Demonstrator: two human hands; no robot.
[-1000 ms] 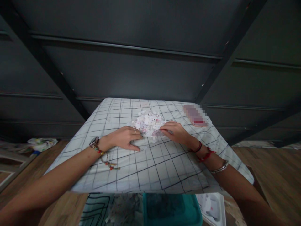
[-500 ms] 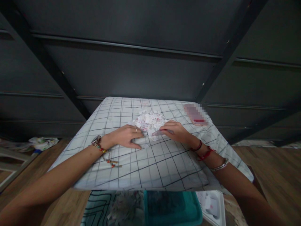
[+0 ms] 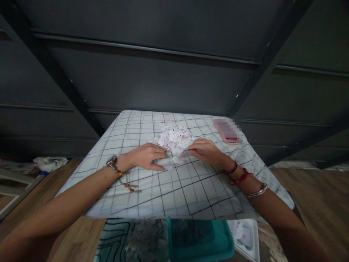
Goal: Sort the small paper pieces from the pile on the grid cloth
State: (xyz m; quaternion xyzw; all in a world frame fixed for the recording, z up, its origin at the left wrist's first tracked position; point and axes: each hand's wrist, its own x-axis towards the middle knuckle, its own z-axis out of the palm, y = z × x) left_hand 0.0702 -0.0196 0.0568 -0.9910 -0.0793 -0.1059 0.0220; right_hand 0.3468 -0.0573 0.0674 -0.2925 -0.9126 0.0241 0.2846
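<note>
A heap of small torn white paper scraps [image 3: 176, 136], some with pink marks, lies on a white cloth with dark grid lines [image 3: 152, 196]. My left hand [image 3: 148, 155] rests palm down at the heap's near left edge, its fingertips by the scraps and its thumb held apart. On the other side, my right hand [image 3: 205, 150] has its fingers closed on a thin, greyish see-through piece [image 3: 185, 154]. That piece points left over the near edge of the scraps; its exact kind cannot be made out.
A pink phone [image 3: 227, 131], partly blurred, lies at the cloth's far right. Below the near edge stand a teal plastic tub [image 3: 201, 251], a mass of shredded paper [image 3: 145, 236] and a white tray [image 3: 255, 240]. Dark panels [image 3: 163, 83] rise behind the table.
My right hand has shifted slightly right with the thin piece. My left hand stays nearly still on the cloth, and the view has moved a little.
</note>
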